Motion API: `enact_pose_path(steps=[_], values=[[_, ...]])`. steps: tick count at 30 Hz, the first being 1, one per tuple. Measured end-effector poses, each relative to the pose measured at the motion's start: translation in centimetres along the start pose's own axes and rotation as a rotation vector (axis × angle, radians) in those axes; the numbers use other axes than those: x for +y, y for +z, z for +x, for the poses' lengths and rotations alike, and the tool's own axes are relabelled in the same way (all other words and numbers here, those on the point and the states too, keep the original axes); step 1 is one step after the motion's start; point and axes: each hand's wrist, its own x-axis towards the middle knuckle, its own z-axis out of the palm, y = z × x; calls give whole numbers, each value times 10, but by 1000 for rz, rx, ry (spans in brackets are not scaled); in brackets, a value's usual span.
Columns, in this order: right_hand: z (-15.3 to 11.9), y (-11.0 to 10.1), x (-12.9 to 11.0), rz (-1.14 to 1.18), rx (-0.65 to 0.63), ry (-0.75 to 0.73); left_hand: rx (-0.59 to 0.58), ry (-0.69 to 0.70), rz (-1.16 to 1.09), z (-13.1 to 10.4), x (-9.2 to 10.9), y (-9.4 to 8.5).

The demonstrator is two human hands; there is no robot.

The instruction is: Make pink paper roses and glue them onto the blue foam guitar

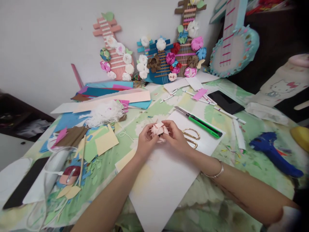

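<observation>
Between both hands is a pale pink paper flower [159,129], held above a white sheet [164,187]. My left hand [146,139] is closed around the flower's left side, thumb at its lower edge. From the other side, my right hand [175,137] grips it with bent fingers and thumb. The flower's underside is mostly hidden by the fingers. Gold-handled scissors [192,138] lie just right of my right hand, their blades out of sight. A green utility knife [200,122] with its blade out rests farther right on the sheet.
A blue glue gun [275,153] lies at the right, near a black phone [226,101]. White string [106,112], coloured paper and a computer mouse [70,174] are on the left. Decorated paper instruments [118,54] lean on the wall. A bottle [282,80] stands at right.
</observation>
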Motion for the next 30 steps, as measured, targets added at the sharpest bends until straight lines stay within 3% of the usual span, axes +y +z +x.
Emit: enact_pose_path(steps=[9,20,25,30], values=[[0,-2,1,92,11,8,-24,80,73,-3,0,0],[2,0,1,114,40,33,31,11,168,-6,-2,3],[2,-2,-2,193,-14,74,-51,-43,83,-6,0,2],[2,-3,-3,231,13,95,-74,-108,-111,-5,-3,-1]])
